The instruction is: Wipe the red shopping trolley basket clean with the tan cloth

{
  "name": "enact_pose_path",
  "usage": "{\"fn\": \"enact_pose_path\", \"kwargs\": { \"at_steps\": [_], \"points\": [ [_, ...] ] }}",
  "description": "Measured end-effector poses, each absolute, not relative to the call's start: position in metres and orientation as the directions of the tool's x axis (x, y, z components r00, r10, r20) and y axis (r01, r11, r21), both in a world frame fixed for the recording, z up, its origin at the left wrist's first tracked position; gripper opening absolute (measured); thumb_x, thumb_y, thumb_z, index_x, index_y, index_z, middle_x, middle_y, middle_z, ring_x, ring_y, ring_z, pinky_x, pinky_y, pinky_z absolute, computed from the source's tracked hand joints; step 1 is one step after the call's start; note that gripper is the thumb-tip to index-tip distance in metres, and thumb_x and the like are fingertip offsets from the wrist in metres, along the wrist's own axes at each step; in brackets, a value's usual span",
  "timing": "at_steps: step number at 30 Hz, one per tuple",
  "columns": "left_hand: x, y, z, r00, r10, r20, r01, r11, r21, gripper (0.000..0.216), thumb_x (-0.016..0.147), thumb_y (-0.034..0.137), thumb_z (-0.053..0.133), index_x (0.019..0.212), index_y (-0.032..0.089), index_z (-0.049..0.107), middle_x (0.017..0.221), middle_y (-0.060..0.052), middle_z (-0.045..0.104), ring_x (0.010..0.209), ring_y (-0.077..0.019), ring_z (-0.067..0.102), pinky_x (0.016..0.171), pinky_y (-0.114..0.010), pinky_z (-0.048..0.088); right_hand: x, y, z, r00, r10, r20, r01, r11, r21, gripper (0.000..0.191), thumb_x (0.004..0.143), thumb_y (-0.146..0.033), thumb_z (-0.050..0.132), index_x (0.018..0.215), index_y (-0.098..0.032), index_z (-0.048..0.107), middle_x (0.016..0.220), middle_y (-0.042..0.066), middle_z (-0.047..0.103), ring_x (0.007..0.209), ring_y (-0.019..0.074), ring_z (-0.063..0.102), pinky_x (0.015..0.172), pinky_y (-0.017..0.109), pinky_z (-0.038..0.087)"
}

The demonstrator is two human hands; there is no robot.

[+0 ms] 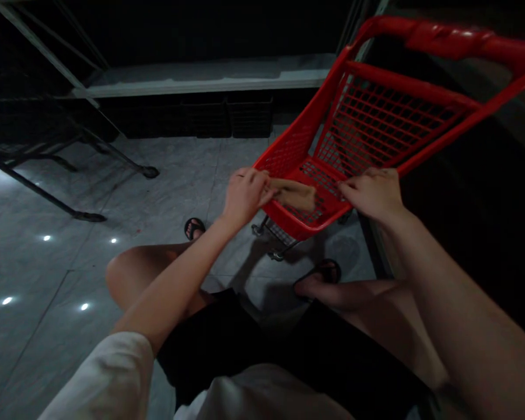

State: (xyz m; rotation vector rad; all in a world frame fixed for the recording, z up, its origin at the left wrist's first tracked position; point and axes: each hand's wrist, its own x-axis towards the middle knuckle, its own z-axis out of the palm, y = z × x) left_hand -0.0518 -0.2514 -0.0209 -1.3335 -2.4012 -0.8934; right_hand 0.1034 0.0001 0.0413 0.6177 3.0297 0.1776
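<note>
Whitish shirt [262, 394], one short sleeve at left, above black shorts [227, 332]; the person's knees spread to either side. Left hand [245, 194]: at the left corner of the basket rim, fingers closed on one end of a tan cloth [301, 196]; whether it also grips the rim, cannot tell. Tan cloth: lies between the hands, extending from the left fingers towards the right, over the near part of the basket; free end slightly blurred, short of the right hand. Right hand [376, 192]: closed over the right side of the rim, thumb inward, fingertips partly hidden. Red shopping cart [413, 86]: latticed basket between the hands, tall frame and handle rising at upper right, small casters [276, 255] beneath. Black sandals [329, 269], one pair, worn, either side of the cart's near end. Grey tiled floor [170, 198], bright light spots at left. Dark metal frame [123, 160], splayed legs, left. Beyond: grey shelf [201, 86], black crates [250, 116] beneath it.
</note>
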Motion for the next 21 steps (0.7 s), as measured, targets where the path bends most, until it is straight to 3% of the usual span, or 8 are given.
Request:
{"fn": "enact_pose_path", "kwargs": {
  "at_steps": [4,7,9,12,16,18,21],
  "points": [
    [-0.061,-0.236,-0.021,-0.681,0.517,0.519,0.732,0.465,0.498,0.016,0.088,0.024,0.070,0.082,0.024,0.055,0.107,-0.010,0.062,0.116,-0.0313,0.055,0.106,-0.050,0.046,0.090,0.018,0.044,-0.899,0.418,-0.130,0.398,0.904,0.157,0.040,0.099,-0.035,0.047,0.096,-0.019,0.084,0.100,0.019,0.077,0.099,0.0321,0.063,0.084,0.046,0.029],
    [0.001,-0.206,-0.020,-0.612,0.641,0.462,0.759,0.312,0.572,0.014,0.087,0.015,0.062,0.080,0.023,0.053,0.102,-0.008,0.066,0.115,-0.0268,0.061,0.103,-0.043,0.051,0.079,0.024,0.039,-0.905,0.403,-0.135,0.385,0.912,0.139,0.035,0.097,-0.036,0.051,0.088,-0.023,0.082,0.100,0.017,0.077,0.095,0.0320,0.061,0.085,0.049,0.030],
    [0.047,-0.188,-0.018,-0.523,0.736,0.430,0.799,0.247,0.549,0.008,0.091,0.015,0.058,0.089,0.023,0.059,0.103,-0.008,0.068,0.108,-0.0249,0.065,0.099,-0.040,0.054,0.076,0.027,0.038,-0.914,0.386,-0.129,0.369,0.919,0.137,0.035,0.097,-0.035,0.050,0.087,-0.023,0.081,0.099,0.017,0.077,0.094,0.0310,0.060,0.085,0.050,0.029],
    [0.072,-0.180,-0.016,-0.434,0.789,0.434,0.861,0.222,0.457,0.012,0.095,0.017,0.055,0.101,0.022,0.064,0.101,-0.005,0.071,0.100,-0.0220,0.068,0.115,-0.044,0.047,0.078,0.028,0.041,-0.914,0.383,-0.134,0.361,0.918,0.166,0.042,0.101,-0.036,0.046,0.090,-0.016,0.081,0.101,0.018,0.076,0.100,0.0291,0.060,0.087,0.048,0.028],
    [0.007,-0.204,-0.011,-0.421,0.810,0.408,0.896,0.300,0.328,0.027,0.096,0.018,0.054,0.120,0.022,0.067,0.102,-0.001,0.072,0.101,-0.0198,0.069,0.132,-0.056,0.020,0.078,0.024,0.044,-0.906,0.388,-0.166,0.352,0.912,0.209,0.047,0.103,-0.037,0.041,0.098,-0.014,0.082,0.109,0.019,0.077,0.114,0.0314,0.062,0.091,0.047,0.031],
    [-0.040,-0.220,-0.005,-0.464,0.811,0.357,0.878,0.369,0.304,0.041,0.096,0.016,0.052,0.135,0.024,0.064,0.111,-0.003,0.071,0.113,-0.0209,0.067,0.132,-0.059,0.017,0.073,0.022,0.041,-0.906,0.390,-0.167,0.352,0.911,0.216,0.050,0.103,-0.040,0.038,0.100,-0.017,0.082,0.109,0.017,0.077,0.115,0.0328,0.063,0.093,0.048,0.034],
    [-0.087,-0.231,0.008,-0.451,0.865,0.221,0.879,0.386,0.281,0.037,0.096,0.015,0.046,0.120,0.023,0.073,0.117,-0.005,0.070,0.121,-0.0222,0.064,0.130,-0.055,0.026,0.063,0.022,0.034,-0.916,0.373,-0.146,0.340,0.917,0.211,0.055,0.103,-0.045,0.033,0.100,-0.019,0.082,0.107,0.016,0.077,0.112,0.0341,0.065,0.094,0.051,0.038]
  ]
}}
